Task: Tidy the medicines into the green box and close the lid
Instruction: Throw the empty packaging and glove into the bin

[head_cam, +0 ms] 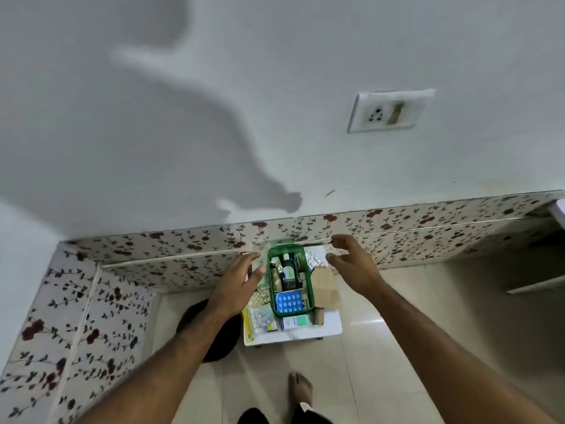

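Green box: light rigid plastic, packed; lift by long rims.
Left hand: nine o'clock, fingers spread, empty.
Right hand: two o'clock, released.

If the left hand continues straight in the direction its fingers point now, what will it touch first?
Probably the clear lid standing at the far left rim of the green box. The left hand points up and right, its fingers already at that lid; whether they touch it is unclear from this one view.

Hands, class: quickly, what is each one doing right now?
Left hand: open, fingers spread, holding nothing clearly visible.
Right hand: open, fingers curled, empty, above the green box.
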